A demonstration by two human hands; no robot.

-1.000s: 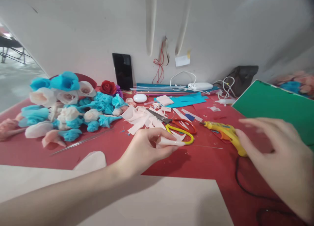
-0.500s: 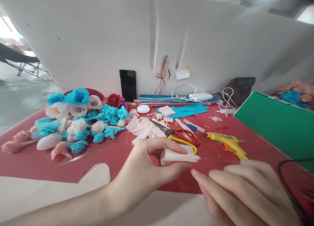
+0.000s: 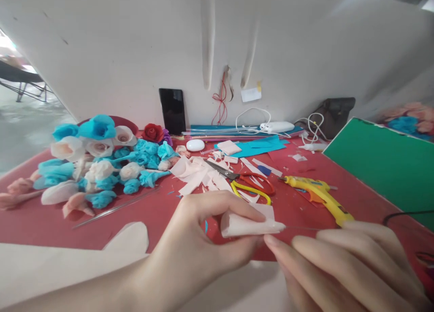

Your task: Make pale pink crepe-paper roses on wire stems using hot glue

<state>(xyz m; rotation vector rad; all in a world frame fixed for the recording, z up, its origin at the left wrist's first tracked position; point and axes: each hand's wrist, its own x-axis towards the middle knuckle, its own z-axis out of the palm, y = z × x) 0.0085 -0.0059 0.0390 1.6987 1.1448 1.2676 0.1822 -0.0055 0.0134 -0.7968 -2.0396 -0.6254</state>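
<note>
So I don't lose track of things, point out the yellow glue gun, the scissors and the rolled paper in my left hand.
Yellow glue gun (image 3: 321,191): head view, middle of its body.
Scissors (image 3: 233,176): head view, near the pivot.
Rolled paper (image 3: 242,227): head view, side of the roll.

L hand's (image 3: 203,244) fingers hide part of the paper roll (image 3: 240,226); forearm (image 3: 101,285) cut off bottom L. R hand (image 3: 349,269) runs off the bottom edge, wrist out of frame; thin wire (image 3: 301,228) lost at its fingers, can't tell if gripped. Just beyond R hand, glue gun (image 3: 320,193) butt's partly covered; farther out, green board (image 3: 383,169) & black cord (image 3: 410,212) cut off, flowers (image 3: 412,117) blurry, part-hidden. Past L hand, scissors' (image 3: 233,175) yellow loop part-covered.
</note>
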